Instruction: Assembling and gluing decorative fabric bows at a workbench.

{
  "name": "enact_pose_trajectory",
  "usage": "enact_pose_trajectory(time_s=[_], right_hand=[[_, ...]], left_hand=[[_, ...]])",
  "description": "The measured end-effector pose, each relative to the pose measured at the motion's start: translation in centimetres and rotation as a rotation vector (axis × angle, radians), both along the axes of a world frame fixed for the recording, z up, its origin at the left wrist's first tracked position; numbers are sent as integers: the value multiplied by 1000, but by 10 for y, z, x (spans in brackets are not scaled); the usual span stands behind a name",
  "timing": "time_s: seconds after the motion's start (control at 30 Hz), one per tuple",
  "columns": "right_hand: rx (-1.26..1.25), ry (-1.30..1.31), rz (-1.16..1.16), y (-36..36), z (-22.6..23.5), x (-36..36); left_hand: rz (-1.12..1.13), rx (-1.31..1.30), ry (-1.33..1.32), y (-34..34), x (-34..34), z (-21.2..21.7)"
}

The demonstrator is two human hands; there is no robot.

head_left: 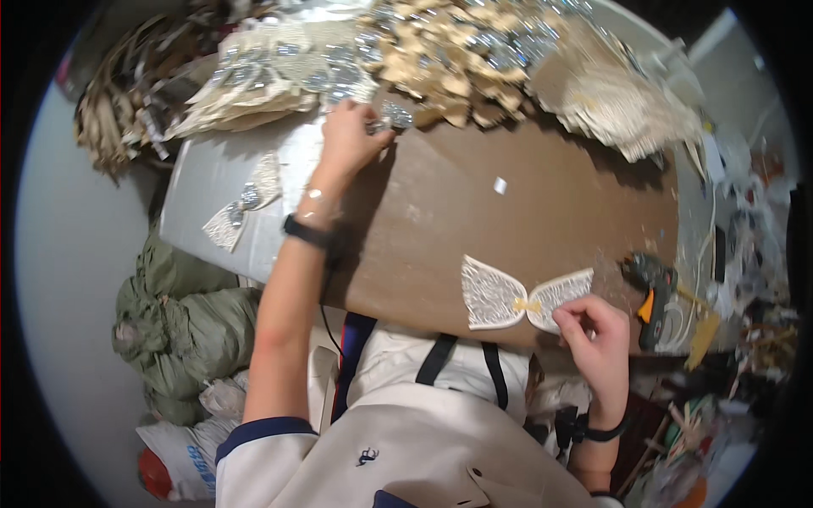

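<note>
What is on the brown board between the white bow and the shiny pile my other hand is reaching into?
In the head view, only a small white scrap lies on the brown board between the white bow and the shiny pile.

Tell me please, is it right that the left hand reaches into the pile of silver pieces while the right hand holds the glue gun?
Not quite: the head view shows the right hand pinching the white bow. The glue gun lies beside it, untouched. The left hand does reach into the silver pieces.
</note>
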State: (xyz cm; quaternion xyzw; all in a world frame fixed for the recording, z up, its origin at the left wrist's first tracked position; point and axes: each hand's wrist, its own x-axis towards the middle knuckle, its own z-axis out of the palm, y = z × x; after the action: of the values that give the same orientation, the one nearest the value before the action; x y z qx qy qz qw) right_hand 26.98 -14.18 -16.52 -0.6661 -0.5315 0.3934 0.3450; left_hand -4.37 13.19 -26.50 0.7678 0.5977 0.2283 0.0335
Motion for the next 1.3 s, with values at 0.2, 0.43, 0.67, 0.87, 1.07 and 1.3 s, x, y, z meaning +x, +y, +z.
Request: enact_pose_trajectory(time_s=[0.2,0.43,0.67,0.87,1.07,1.3], right_hand=[[-150,959,-78,-13,-40,-9],[-374,830,-88,-50,-49,14],[-276,455,-224,-42,-62,16],[-186,139,-340,-14,-81,9],[-191,-33,-302,-5,-89,12],[-201,-142,-197,6,-88,19]], left_hand=[[-498,-957,-533,-151,73,85],[-428,-1550,-1058,-226,94,44],[-135,-1113,-1095,-247,123,23],[-53,-809,-723,-224,152,16],[-71,-732,-535,-224,161,13],[-106,-666,-457,-220,162,7]])
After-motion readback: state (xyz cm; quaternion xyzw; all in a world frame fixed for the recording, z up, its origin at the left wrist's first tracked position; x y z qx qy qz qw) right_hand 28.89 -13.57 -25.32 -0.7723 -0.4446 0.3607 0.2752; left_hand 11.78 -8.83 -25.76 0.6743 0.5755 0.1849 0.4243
